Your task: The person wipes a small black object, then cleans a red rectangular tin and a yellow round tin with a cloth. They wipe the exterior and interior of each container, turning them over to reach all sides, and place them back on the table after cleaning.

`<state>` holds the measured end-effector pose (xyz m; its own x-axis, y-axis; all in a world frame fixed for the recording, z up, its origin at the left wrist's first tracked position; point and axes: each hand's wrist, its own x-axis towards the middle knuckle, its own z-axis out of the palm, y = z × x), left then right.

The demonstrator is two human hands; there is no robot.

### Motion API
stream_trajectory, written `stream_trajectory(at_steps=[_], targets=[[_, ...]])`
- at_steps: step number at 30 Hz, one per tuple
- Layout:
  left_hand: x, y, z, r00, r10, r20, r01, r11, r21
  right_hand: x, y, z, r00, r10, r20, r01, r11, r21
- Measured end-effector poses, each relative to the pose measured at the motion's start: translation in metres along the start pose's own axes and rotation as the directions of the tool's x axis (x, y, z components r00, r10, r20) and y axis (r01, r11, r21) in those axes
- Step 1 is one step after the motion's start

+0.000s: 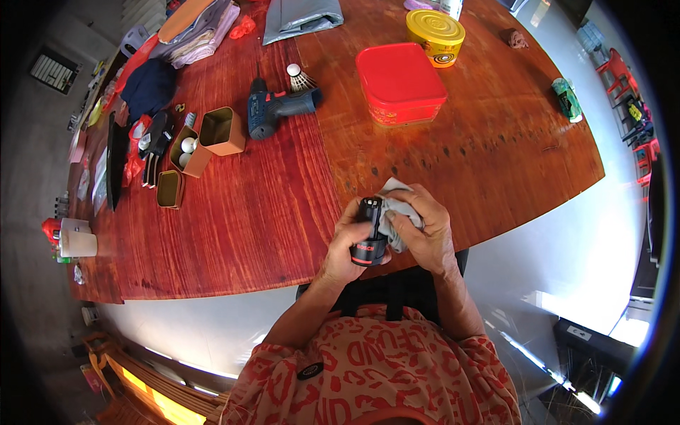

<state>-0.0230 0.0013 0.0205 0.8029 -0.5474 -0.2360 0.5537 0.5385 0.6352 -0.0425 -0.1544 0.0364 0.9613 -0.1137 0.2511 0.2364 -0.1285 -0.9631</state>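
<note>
My left hand (345,244) grips a black battery pack (369,241) with a red band, held upright over the near edge of the red-brown wooden table (283,212). Against the pack's side my right hand (427,227) presses a crumpled grey cloth (397,212). A dark blue cordless drill (276,110) lies farther back on the table with no battery in it, and a white shuttlecock (299,76) rests beside it.
A red square box (399,81) and a yellow round tin (435,35) stand at the back right. Open tan boxes (212,138) holding white balls, small tools and folded clothes (191,32) crowd the left side. A green packet (567,99) lies near the right edge.
</note>
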Motion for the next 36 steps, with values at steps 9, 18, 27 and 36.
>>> stream_trajectory(at_steps=[9, 18, 27, 36], targets=[[0.0, 0.003, 0.005, 0.975, 0.217, 0.042, -0.185, 0.694, 0.696, -0.005, -0.011, 0.001, 1.0, 0.017, 0.013, -0.017, 1.0, 0.019], [-0.007, 0.003, 0.017, 0.936, 0.33, 0.121, -0.27, 0.454, 0.849, -0.007, -0.009, -0.009, 0.982, 0.188, -0.004, -0.184, 0.962, 0.203], [-0.002, -0.003, 0.007, 0.858, 0.452, 0.244, -0.328, 0.116, 0.938, -0.007, -0.023, -0.003, 0.992, -0.122, 0.043, 0.129, 0.913, -0.386], [0.0, 0.0, 0.001, 0.771, 0.487, 0.412, -0.522, 0.112, 0.845, 0.006, -0.036, -0.036, 0.958, 0.265, 0.114, -0.279, 0.951, 0.134]])
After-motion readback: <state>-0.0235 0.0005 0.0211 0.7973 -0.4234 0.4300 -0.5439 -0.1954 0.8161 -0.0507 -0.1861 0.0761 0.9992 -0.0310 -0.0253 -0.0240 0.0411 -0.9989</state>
